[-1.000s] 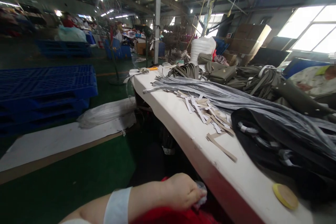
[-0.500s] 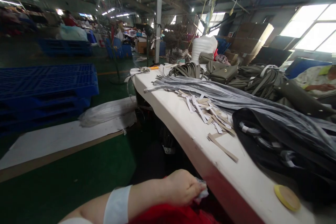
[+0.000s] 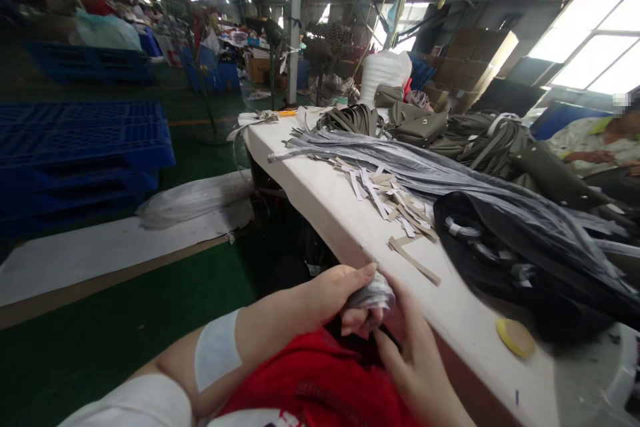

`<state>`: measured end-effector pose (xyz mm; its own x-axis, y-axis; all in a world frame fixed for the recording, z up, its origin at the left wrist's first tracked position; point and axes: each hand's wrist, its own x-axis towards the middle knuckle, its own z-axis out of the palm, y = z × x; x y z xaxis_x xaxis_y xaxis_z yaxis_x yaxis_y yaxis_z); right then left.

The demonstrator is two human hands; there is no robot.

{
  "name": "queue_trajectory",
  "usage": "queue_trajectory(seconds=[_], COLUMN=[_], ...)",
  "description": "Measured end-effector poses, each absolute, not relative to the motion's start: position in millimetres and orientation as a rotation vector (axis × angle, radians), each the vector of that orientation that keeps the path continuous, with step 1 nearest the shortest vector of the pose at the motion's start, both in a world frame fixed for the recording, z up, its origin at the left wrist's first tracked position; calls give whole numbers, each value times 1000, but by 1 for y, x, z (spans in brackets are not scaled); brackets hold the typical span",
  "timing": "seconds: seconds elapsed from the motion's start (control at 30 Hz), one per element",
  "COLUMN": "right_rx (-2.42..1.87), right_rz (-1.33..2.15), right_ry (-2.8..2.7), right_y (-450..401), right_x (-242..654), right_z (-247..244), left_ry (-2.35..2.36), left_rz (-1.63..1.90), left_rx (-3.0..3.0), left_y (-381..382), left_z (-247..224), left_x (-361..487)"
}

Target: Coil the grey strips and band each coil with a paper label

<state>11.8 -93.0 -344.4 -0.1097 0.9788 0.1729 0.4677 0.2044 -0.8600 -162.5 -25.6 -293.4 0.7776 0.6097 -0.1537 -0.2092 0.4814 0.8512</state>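
My left hand [image 3: 343, 290] is closed on a small greyish-white bundle [image 3: 376, 295] that looks like a coiled strap in clear film; its thumb lies over the top and fingertips show underneath. From the right, my right hand [image 3: 413, 347] cups the same bundle, forefinger along its far side and thumb lower in front. Both hands are above my red-clad lap at the near edge of the white table [image 3: 320, 207]. On the table, similar coils [image 3: 463, 228] lie on black material [image 3: 500, 273]. Long film-covered grey straps [image 3: 400, 163] stretch behind them.
Paper and tan strip scraps [image 3: 385, 197] are scattered on the table, with a yellow tape roll [image 3: 515, 338] near the front. Olive straps and bags [image 3: 417, 123] pile up behind. A co-worker [image 3: 590, 147] sits at right. Blue pallets [image 3: 80, 147] stand on the green floor at left.
My right hand has come into view and meets the bundle. My left hand has risen slightly and turned, showing more of the bundle. The camera view has shifted a little.
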Motion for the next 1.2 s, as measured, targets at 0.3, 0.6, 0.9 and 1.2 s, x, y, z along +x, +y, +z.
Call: queue_trajectory(seconds=[0.3,0.6,0.9,1.2], right_rx=[-1171,-1496,-1190,-1582], right_rz=[1511,578,1686,897], right_ry=[-1620,-1852,-1680,-1795], right_y=[-111,-52,-94,-60], right_x=[-7,39,-36,52], right_z=[-343,-304,-337,-306], left_ry=[799,667,662,830], left_rz=[1139,617,1174,651], left_rx=[1963,1334,1300,1844], left_y=[-1,-22,-11,-8], left_z=[-325,-319,-301,-334], left_x=[-166,-167,-169,-170])
